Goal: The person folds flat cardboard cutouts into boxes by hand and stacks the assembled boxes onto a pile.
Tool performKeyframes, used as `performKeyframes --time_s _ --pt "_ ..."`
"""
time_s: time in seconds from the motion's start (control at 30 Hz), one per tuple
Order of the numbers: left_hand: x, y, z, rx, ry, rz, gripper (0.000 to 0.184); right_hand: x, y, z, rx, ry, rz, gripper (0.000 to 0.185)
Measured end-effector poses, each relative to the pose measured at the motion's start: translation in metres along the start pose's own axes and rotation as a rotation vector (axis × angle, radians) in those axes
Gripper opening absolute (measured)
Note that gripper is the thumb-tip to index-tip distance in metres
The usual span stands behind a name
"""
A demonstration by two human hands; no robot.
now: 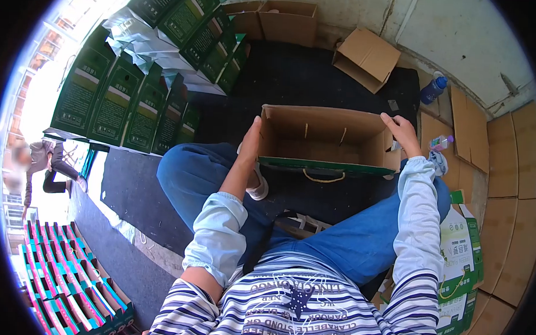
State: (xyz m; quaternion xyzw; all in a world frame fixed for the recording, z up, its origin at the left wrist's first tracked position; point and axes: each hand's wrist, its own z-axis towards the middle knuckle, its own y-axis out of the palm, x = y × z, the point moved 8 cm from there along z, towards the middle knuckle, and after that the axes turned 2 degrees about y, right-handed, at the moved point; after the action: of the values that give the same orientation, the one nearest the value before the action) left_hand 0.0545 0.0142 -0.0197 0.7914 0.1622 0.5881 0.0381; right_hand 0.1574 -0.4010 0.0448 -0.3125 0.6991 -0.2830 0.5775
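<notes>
An open cardboard box (321, 164) with a green outer side and a brown inside lies in front of me, its opening facing up toward me. A yellow rope handle (323, 179) hangs from its near side, and two short cord pieces show on the inner far wall. My left hand (251, 141) presses flat along the box's left end, its fingers pointing forward. At the right end, my right hand (401, 133) grips the upper corner, thumb or fingers over the edge. Both pale blue sleeves reach to the wrists.
Green printed boxes (113, 106) are stacked at the left. A divided row of boxes (69, 290) stands lower left, near a person (52, 163). An open carton (366, 60), blue bottle (433, 89), small bottle (440, 143), flattened green cartons (459, 251) and brown cartons (504, 158) lie beyond and right.
</notes>
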Motion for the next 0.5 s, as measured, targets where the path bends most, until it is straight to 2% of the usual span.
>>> performKeyframes --time_s 0.13,0.17,0.23,0.33,0.37,0.5 --pt "-0.002 -0.001 0.008 -0.039 0.023 0.073 0.06 0.001 0.002 0.003 0.041 -0.044 0.039 0.068" --pt "0.0 0.0 0.008 -0.04 0.027 0.102 0.059 0.007 0.006 0.002 0.021 0.004 0.124 0.066" --pt "0.018 0.006 0.001 -0.022 0.062 0.294 0.055 0.006 0.015 -0.006 -0.017 0.102 0.291 0.063" --pt "0.039 0.012 0.003 -0.055 0.149 0.722 0.049 0.014 0.027 -0.01 -0.07 0.142 0.331 0.072" --pt "0.043 0.014 0.003 -0.073 0.188 0.888 0.047 0.018 0.035 -0.008 -0.15 0.183 0.328 0.079" --pt "0.036 0.02 0.003 -0.195 0.099 1.061 0.048 0.013 0.041 -0.015 -0.311 0.226 0.399 0.083"
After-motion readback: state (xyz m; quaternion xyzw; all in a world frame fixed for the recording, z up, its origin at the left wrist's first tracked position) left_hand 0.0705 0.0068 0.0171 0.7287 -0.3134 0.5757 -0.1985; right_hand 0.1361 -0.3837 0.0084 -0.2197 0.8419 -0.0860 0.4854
